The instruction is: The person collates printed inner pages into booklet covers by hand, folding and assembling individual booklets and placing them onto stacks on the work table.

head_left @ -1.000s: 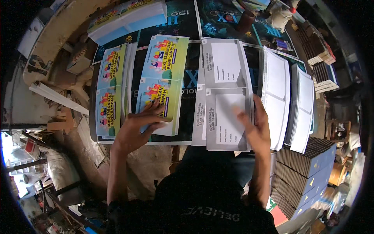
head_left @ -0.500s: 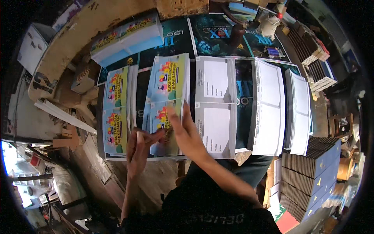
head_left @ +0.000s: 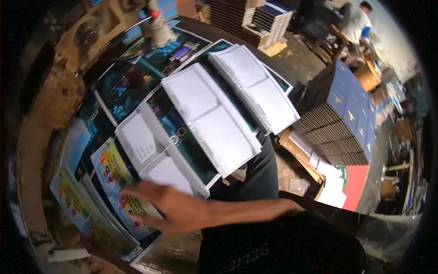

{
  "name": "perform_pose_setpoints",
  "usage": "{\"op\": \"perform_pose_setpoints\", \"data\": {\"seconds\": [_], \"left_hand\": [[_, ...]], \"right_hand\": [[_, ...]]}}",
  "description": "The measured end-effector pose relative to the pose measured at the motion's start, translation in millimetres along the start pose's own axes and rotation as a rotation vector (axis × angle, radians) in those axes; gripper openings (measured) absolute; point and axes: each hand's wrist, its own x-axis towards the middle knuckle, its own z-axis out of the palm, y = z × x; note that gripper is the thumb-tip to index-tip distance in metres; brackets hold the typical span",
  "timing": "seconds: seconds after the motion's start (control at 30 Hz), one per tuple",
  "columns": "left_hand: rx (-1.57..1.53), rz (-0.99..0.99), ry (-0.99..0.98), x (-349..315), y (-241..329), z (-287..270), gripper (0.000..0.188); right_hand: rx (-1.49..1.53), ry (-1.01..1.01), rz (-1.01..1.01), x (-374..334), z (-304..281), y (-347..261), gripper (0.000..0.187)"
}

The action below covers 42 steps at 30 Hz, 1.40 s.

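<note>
My right hand (head_left: 171, 208) reaches in from the right and lies over the near end of a stack of colourful printed covers (head_left: 108, 164). Its fingers are spread and a little blurred, with nothing visibly gripped. A strip of skin at the lower left edge looks like part of my left arm; its fingers cannot be made out. Left of my right hand lies another stack of the same covers (head_left: 68, 198). Just beyond my right hand is a stack of grey-and-white printed sheets (head_left: 141, 137). Two more stacks, of white printed sheets (head_left: 207, 118) and white forms (head_left: 255, 86), follow to the right.
Dark printed sheets (head_left: 109, 84) cover the table under the stacks. A cloth-wrapped object with a red knob (head_left: 157, 32) stands at the far side. A tall pile of blue-covered books (head_left: 342, 114) rises at the right. Another person (head_left: 356, 25) sits in the background.
The view has swung to the right, so the stacks appear tilted and further left. My right hand's fingers have spread over the covers; my left hand has nearly left the picture.
</note>
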Motion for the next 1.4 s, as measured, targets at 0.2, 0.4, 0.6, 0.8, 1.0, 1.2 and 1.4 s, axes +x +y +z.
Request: {"op": "perform_pose_setpoints", "data": {"seconds": [0.2, 0.4, 0.6, 0.8, 1.0, 1.2, 1.4], "left_hand": [[0.768, -0.033, 0.311, -2, -7, 24, 0.056], [0.8, 0.393, 0.439, -15, 110, 55, 0.058], [-0.159, 0.768, -0.221, -112, 336, 112, 0.03], [-0.395, 0.973, -0.852, -185, 404, 177, 0.031], [-0.493, 0.621, -1.07, -184, 402, 173, 0.042], [-0.733, 0.255, -1.025, -185, 391, 159, 0.048], [-0.826, 0.209, -0.948, -187, 367, 160, 0.032]], "right_hand": [[-0.718, 0.536, 0.063, -23, -191, 33, 0.053], [-1.392, 0.622, 0.383, -101, -322, 49, 0.066], [-1.249, 0.694, 0.33, -119, -324, 30, 0.027], [-0.403, 0.816, 0.493, -128, -312, -12, 0.026], [-0.256, 0.852, 0.423, -136, -301, -45, 0.038], [-0.25, 0.861, 0.533, -118, -292, -33, 0.045], [-0.185, 0.739, 0.542, -85, -264, -23, 0.041]]}}
